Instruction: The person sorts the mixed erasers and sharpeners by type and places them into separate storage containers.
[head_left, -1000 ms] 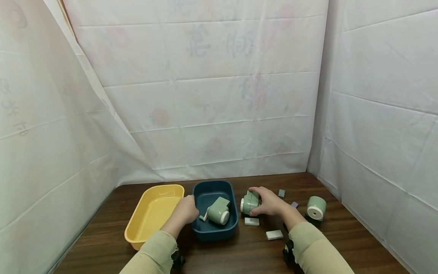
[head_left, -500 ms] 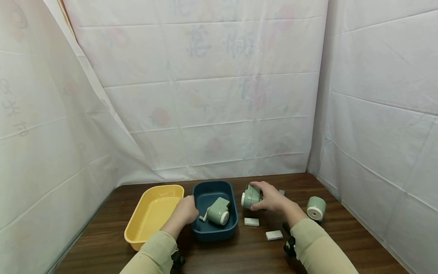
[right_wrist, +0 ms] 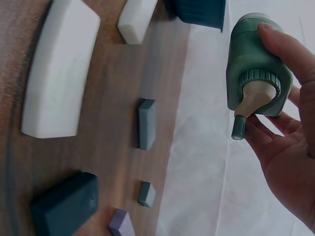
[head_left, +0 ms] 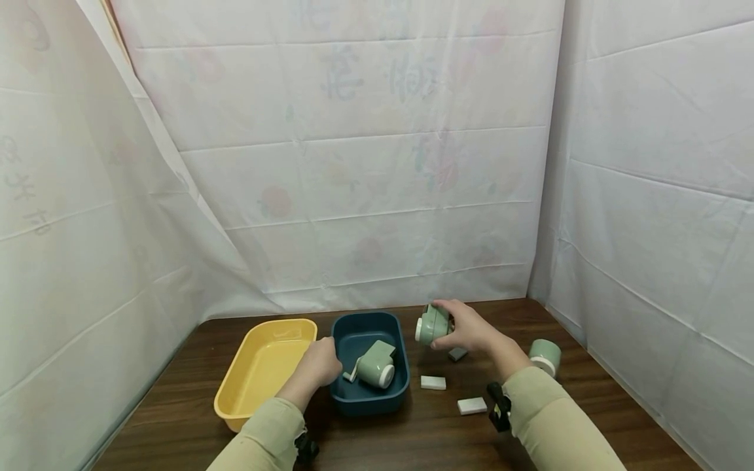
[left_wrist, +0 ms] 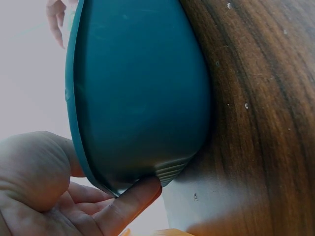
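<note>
My right hand (head_left: 468, 329) holds a green hand-crank pencil sharpener (head_left: 434, 325) in the air, right of the blue bin (head_left: 369, 407). In the right wrist view, the thumb lies along one side of this sharpener (right_wrist: 246, 56), and its beige crank (right_wrist: 257, 96) faces the camera. A second green sharpener (head_left: 376, 366) lies on its side in the bin, crank toward the left. My left hand (head_left: 320, 362) grips the bin's left rim. Seen from the left wrist, thumb and fingers pinch the edge of the bin (left_wrist: 138, 88), with a fingertip beneath the rim.
A yellow tray (head_left: 226, 392) stands left of the bin. White erasers (head_left: 432, 382) lie to its right, along with a small grey block (head_left: 457, 354) and a purple one (right_wrist: 121, 223). Another green sharpener (head_left: 545, 354) stands at the far right. White cloth (head_left: 377, 196) encloses the table.
My right hand has lifted the sharpener up and slightly away from me, uncovering a grey block below it. The left hand has stayed on the bin's rim.
</note>
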### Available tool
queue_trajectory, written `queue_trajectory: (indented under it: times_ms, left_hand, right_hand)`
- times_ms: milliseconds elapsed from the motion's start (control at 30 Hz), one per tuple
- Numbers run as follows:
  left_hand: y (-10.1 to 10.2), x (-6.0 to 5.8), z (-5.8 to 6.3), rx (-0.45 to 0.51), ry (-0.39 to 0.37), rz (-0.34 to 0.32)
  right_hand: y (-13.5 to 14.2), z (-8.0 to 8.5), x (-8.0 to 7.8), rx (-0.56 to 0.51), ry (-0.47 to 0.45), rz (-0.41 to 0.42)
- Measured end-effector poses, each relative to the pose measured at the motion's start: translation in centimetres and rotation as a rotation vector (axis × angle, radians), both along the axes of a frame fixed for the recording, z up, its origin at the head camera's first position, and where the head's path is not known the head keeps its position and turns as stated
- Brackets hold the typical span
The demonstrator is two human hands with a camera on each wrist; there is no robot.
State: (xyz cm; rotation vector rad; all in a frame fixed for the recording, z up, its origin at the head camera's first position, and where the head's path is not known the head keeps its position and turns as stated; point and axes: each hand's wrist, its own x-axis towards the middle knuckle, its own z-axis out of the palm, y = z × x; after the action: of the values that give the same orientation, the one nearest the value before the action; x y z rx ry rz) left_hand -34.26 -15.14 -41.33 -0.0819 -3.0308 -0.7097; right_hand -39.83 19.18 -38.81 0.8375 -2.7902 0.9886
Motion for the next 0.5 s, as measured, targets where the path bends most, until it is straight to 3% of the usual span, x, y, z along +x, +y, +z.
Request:
queue_trajectory:
  times_ms: [500]
  left_hand:
    - [0.0,0.0,0.0,-0.005,0.009,-0.005]
  right_hand:
    - [0.0,1.9,-0.3,0.038,0.065,-0.003]
